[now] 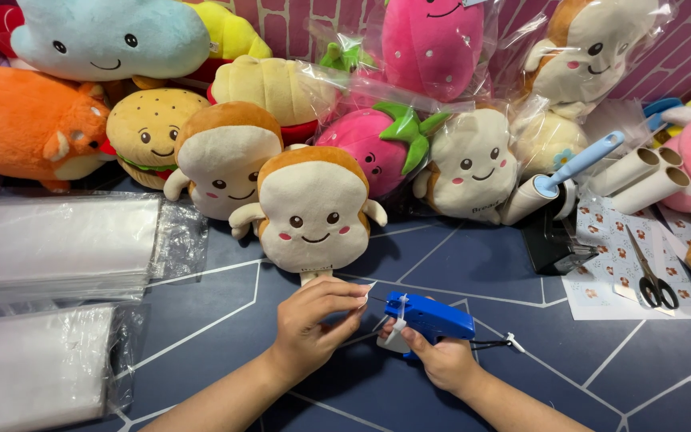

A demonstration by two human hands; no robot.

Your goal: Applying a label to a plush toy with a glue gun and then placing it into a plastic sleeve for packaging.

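Observation:
A bread-slice plush toy [311, 210] with a smiling face lies on the dark blue table [473, 264], its lower end toward me. My left hand [313, 320] pinches a small white tag [368, 288] just below the toy. My right hand [433, 356] grips a blue tagging gun [425, 316], its needle pointing left at the tag between my left fingers. A thin black strip of fasteners [493, 344] trails from the gun to the right.
Many plush toys, some in clear bags, crowd the back: another bread toy [221, 156], a burger [149, 128], a strawberry [377, 144]. Stacks of clear bags [57, 240] lie at left. A lint roller [557, 180], paper rolls [641, 176], scissors [653, 276] on a sticker sheet at right.

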